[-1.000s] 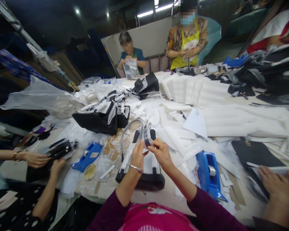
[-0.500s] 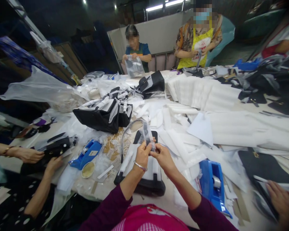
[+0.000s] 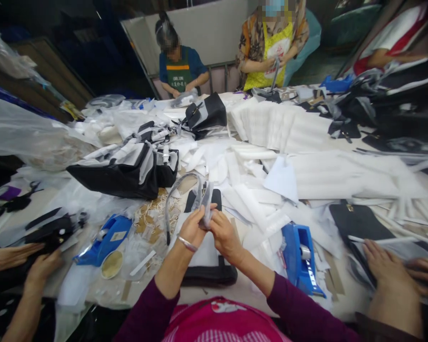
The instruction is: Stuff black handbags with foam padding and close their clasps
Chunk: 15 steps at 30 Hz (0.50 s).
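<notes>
A black handbag (image 3: 210, 276) lies on the table in front of me, with a white foam sheet (image 3: 180, 237) over it. Above the bag, both my hands pinch a bag strap (image 3: 207, 202) sleeved in clear plastic. My left hand (image 3: 191, 229), with a bracelet at the wrist, grips it from the left side. The fingers of my right hand (image 3: 225, 233) are closed on the same plastic-wrapped piece, close to the left fingertips. A long wrapped strap part (image 3: 168, 204) curves away to the left and hangs beside the bag.
Blue tape dispensers (image 3: 301, 259) (image 3: 109, 240) stand on both sides. A round tin (image 3: 111, 264) sits by the left one. Beyond are black bags (image 3: 119, 173), loose foam sheets (image 3: 249, 204) and a foam stack (image 3: 278, 123). Co-workers' hands (image 3: 385, 266) work at right, left and across.
My view has shifted, so the table appears further left. My right fingers have curled more tightly at the strap. Across the table, a co-worker has lowered a clear plastic bag onto the table.
</notes>
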Each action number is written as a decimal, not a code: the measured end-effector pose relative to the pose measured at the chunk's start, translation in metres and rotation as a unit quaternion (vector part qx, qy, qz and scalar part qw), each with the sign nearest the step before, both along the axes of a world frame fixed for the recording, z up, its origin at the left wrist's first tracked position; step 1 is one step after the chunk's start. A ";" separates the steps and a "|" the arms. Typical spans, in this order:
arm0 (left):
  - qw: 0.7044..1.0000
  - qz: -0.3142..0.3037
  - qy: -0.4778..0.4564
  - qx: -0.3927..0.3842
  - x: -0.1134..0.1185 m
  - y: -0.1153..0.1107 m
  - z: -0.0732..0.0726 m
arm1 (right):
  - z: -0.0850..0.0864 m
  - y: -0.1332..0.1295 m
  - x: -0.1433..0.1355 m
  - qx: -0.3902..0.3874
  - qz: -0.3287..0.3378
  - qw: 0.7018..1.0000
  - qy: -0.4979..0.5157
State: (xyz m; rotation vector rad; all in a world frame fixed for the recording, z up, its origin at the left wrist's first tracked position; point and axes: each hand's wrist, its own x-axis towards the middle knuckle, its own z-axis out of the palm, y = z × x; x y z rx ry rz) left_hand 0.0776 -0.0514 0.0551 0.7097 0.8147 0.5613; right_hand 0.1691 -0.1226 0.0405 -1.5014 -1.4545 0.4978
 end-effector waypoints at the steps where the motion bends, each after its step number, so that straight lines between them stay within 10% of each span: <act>1: 1.000 -0.012 0.009 0.003 -0.002 0.002 -0.001 | -0.001 -0.001 0.000 -0.004 0.000 0.999 -0.034; 8: 0.970 0.066 0.117 0.201 -0.003 -0.012 -0.014 | -0.008 0.003 -0.010 -0.155 -0.039 0.973 0.168; 12: 0.996 -0.031 0.068 0.046 -0.006 -0.004 -0.010 | -0.013 -0.005 -0.010 -0.027 -0.018 0.999 -0.026; 15: 0.986 0.000 0.111 0.128 -0.008 -0.004 -0.017 | -0.012 -0.007 -0.012 -0.094 -0.042 0.993 -0.053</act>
